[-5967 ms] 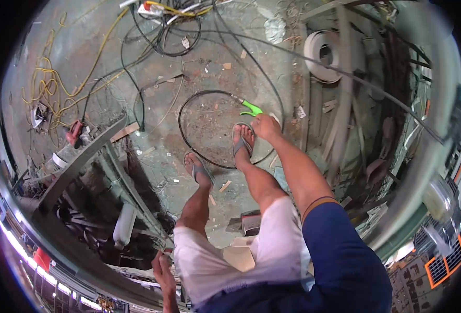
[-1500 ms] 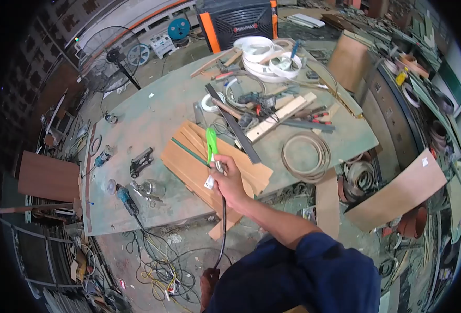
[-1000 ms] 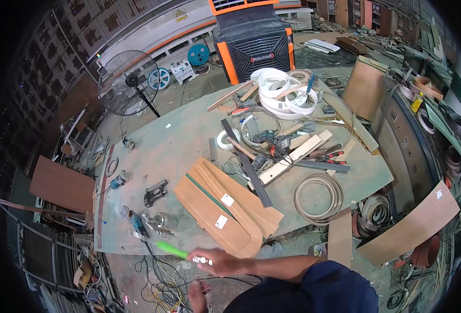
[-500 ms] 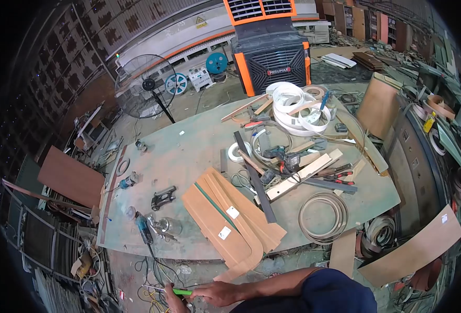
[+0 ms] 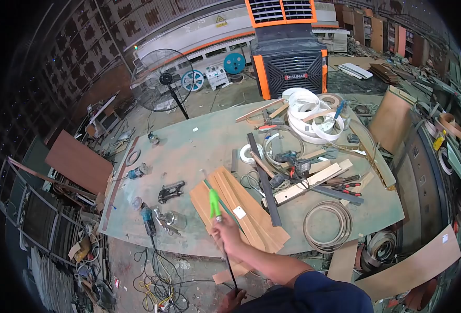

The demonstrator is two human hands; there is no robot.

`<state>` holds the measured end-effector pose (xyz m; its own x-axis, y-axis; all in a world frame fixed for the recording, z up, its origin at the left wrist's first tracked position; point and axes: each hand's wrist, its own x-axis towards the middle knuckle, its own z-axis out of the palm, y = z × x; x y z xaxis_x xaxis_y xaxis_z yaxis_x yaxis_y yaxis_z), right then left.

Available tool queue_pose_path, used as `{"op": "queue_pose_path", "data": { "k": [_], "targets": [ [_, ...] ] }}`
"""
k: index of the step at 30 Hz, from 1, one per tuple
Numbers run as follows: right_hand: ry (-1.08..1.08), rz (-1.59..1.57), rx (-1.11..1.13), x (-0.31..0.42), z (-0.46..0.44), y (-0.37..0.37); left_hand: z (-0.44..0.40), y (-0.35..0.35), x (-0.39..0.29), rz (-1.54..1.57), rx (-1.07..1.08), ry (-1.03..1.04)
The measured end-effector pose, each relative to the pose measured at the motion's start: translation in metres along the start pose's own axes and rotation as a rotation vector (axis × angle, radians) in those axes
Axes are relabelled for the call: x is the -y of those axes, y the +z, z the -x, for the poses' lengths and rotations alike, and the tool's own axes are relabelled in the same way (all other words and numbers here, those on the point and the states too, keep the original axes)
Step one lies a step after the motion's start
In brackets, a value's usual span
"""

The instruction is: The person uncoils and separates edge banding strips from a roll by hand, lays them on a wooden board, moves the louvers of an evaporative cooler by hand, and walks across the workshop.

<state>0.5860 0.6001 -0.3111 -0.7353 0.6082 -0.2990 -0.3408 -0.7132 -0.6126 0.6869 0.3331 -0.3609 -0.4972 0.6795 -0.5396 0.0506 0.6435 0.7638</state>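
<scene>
My right hand (image 5: 225, 233) is closed round the lower part of a bright green tool (image 5: 214, 204), held upright over the wooden panels. The tool's exact kind is unclear. From below this hand a thin dark cord-like strand (image 5: 230, 268) runs down to my left hand (image 5: 233, 301), which is partly cut off at the bottom edge and appears closed on it. Beneath the tool, brown wooden panels (image 5: 264, 219) lie fanned on the green-stained table (image 5: 157, 148). A white label (image 5: 239, 212) sticks to one panel.
Left on the table lie a blue power tool (image 5: 147, 220), a glass jar (image 5: 177, 220) and a black bracket-like part (image 5: 171, 192). Right are coiled edging (image 5: 328, 227), a dark bar (image 5: 264, 180), drills and white rolls (image 5: 314, 117). Tangled cables (image 5: 160, 284) cover the floor.
My right hand has risen over the panels, swinging the green tool from near the left hand to upright. The left hand has moved right. The view has shifted slightly.
</scene>
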Motion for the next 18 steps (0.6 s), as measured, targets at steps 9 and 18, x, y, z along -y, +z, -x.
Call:
{"op": "queue_pose_path", "data": {
  "k": [9, 18],
  "targets": [
    [0.011, 0.119, -0.092, 0.045, -0.107, -0.103, 0.001, -0.025, 0.112, -0.335, -0.186, 0.025],
    [-0.271, 1.134, -0.248, 0.075, -0.054, -0.128, -0.037, -0.051, 0.038, -0.524, -0.245, 0.097]
  ]
}}
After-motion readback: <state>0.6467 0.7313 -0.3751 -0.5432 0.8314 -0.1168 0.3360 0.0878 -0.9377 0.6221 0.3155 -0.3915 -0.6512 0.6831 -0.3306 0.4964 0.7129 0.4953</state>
